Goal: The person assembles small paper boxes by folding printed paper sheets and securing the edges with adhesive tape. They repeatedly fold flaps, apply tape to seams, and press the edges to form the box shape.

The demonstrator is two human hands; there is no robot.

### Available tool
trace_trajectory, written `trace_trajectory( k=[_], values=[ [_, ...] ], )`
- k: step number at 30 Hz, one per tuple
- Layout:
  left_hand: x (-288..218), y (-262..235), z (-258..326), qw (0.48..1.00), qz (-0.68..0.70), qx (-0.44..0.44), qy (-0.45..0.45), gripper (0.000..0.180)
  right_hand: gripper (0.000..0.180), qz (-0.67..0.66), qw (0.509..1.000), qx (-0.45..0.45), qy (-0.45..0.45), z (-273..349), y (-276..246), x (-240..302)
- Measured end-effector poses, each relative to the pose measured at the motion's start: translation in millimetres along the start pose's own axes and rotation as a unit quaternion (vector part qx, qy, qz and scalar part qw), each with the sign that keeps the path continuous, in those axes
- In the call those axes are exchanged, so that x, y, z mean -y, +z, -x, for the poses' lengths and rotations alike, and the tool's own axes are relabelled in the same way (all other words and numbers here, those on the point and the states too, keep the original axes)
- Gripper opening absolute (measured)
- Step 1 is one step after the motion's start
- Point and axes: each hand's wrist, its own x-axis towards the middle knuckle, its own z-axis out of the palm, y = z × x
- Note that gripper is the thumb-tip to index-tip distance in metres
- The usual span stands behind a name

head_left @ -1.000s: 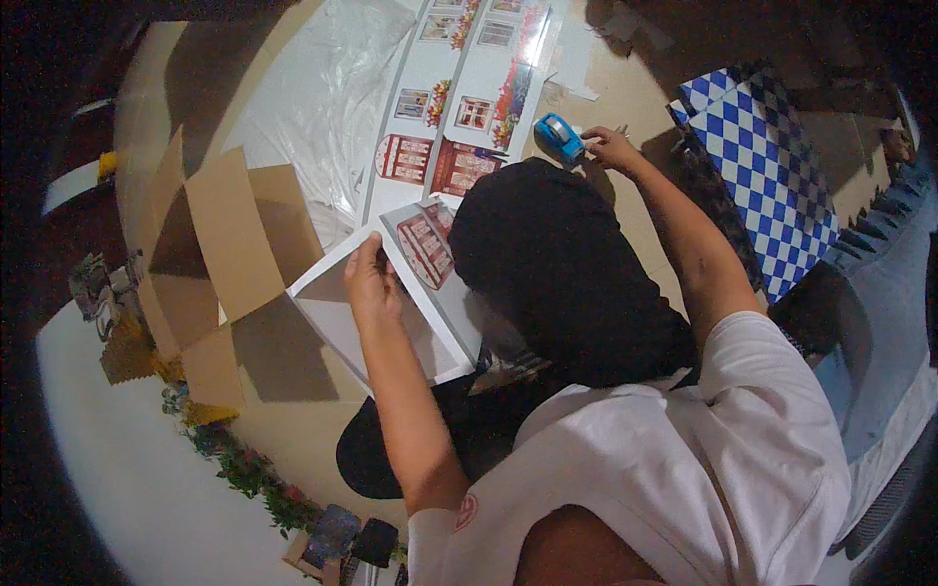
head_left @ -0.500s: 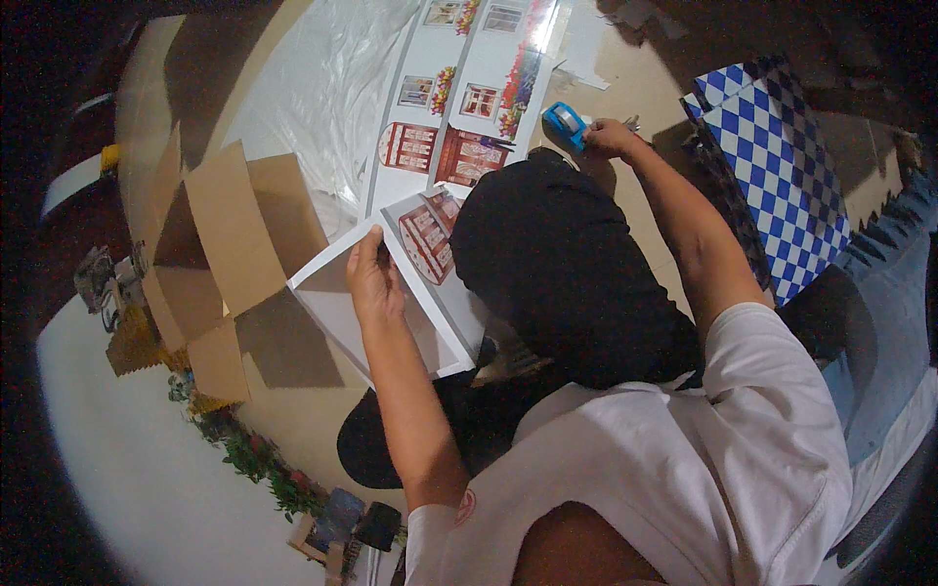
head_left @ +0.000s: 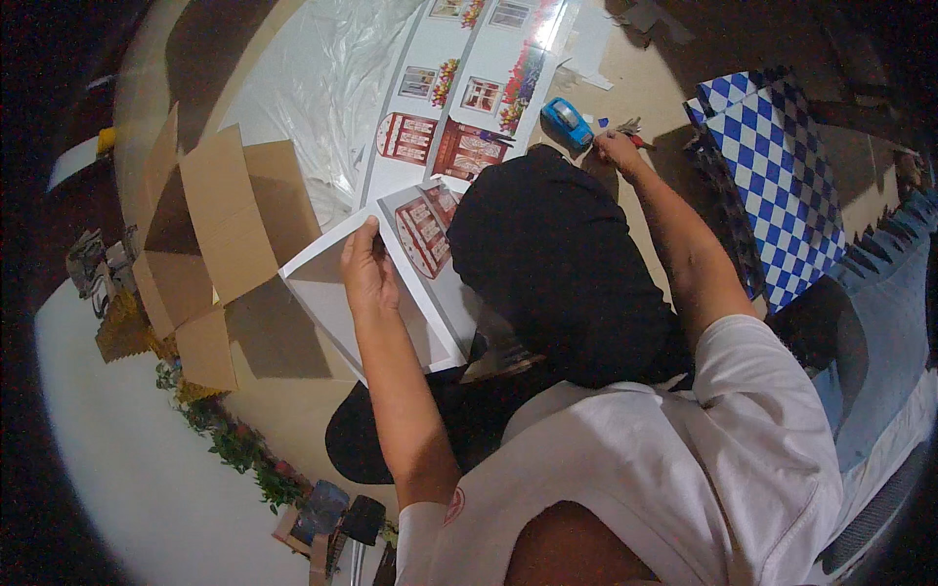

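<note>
My left hand (head_left: 369, 275) grips the near rim of an open white box (head_left: 442, 332), thumb on the edge and fingers on the inside. Printed on the box's outer side is a reddish-brown house front. The box is tilted against my black-clothed leg. Out to the right, my right hand (head_left: 621, 153) is closed low over the floor, its fingertips curled; whatever they hold is too small or hidden to make out. A blue tape dispenser (head_left: 567, 123) lies just left of it, apart from the fingers. Beyond the knuckles sits a small grey-and-red object (head_left: 635, 135), partly covered.
A long printed sheet with windows and flowers (head_left: 430, 83) lies ahead, beside crumpled clear plastic (head_left: 313, 88). An open cardboard box (head_left: 230, 215) stands at left. At right is a blue-and-white checked bag (head_left: 777, 186). Leafy plants (head_left: 230, 439) line the lower left.
My right hand has moved off the tape dispenser, slightly right and down, and the dispenser now lies free. My left hand still holds the white box; the view has shifted a little.
</note>
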Motion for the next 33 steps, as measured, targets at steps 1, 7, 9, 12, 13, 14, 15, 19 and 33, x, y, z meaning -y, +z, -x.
trace_trajectory(
  k=[1,7,9,12,13,14,15,19,33],
  values=[
    [0,-1,0,1.0,0.006,0.001,0.0,0.022,0.019,0.005,1.0,-0.01,-0.009,-2,3,-2],
    [3,2,-10,1.0,-0.012,0.009,0.003,0.027,0.037,0.033,0.996,-0.081,-0.017,-25,7,-35],
    [5,4,-9,1.0,-0.016,0.002,0.006,0.028,0.037,0.055,0.994,-0.097,-0.009,-27,10,-31],
    [12,-18,-3,1.0,0.012,-0.011,0.002,0.029,0.036,0.141,0.982,-0.12,0.024,10,32,21],
    [3,-3,8,0.999,0.041,-0.001,0.001,0.028,0.037,0.275,0.957,-0.083,-0.039,9,26,23],
    [2,1,3,0.999,0.041,-0.002,-0.007,0.028,0.037,0.398,0.91,-0.048,-0.105,0,12,13],
    [-1,11,1,1.0,0.027,0.0,-0.005,0.027,0.037,0.513,0.842,-0.014,-0.167,-9,3,8],
    [7,2,15,0.999,0.019,-0.045,0.022,0.017,0.031,0.584,0.8,0.111,-0.077,13,20,36],
    [-9,15,29,0.998,0.04,-0.032,0.019,0.012,0.02,0.104,0.952,0.176,-0.226,103,58,253]
  ],
)
